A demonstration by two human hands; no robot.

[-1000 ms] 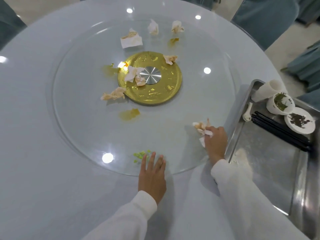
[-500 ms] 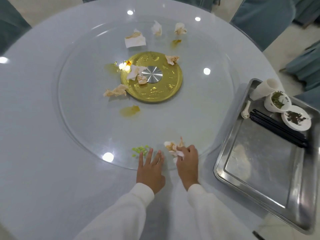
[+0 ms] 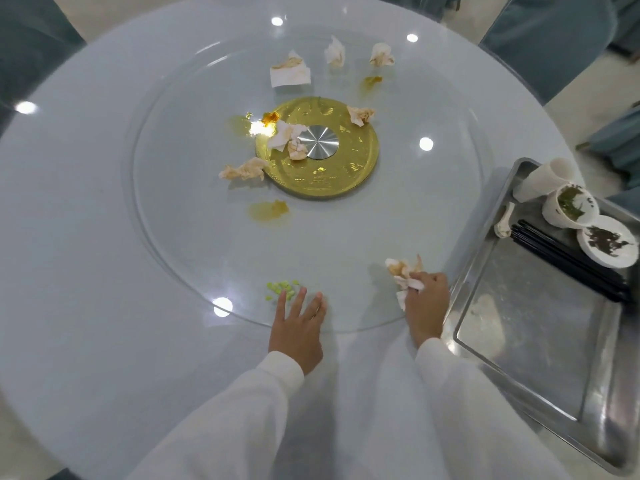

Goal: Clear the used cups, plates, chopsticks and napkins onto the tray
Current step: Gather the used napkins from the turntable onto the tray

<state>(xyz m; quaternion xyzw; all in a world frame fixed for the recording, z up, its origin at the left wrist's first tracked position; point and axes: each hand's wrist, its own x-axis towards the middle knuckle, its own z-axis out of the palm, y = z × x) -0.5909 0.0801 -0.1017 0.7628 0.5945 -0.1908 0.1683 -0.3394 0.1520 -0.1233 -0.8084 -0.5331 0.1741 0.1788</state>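
Note:
My right hand (image 3: 426, 306) grips a crumpled stained napkin (image 3: 403, 271) on the near right rim of the glass turntable (image 3: 346, 237), close to the steel tray (image 3: 526, 327). My left hand (image 3: 299, 327) rests flat with spread fingers on the turntable's near edge, beside green food bits (image 3: 281, 289). Several more used napkins lie farther off: one (image 3: 244, 170) left of the gold hub (image 3: 322, 150), two on the hub (image 3: 289, 136), three at the far side (image 3: 290, 72). On the tray lie white cups (image 3: 568, 206), a small plate (image 3: 607, 241), black chopsticks (image 3: 568, 258) and a spoon (image 3: 504, 221).
Yellow sauce stains (image 3: 268, 210) mark the glass near the hub. The tray sits at the right table edge, its near half bare metal. Teal chairs (image 3: 547, 39) stand around the round white table (image 3: 86, 237).
My right hand, still gripping the napkin, went left along the rim and has come back to the right, beside the tray. My left hand has stayed on the turntable's edge.

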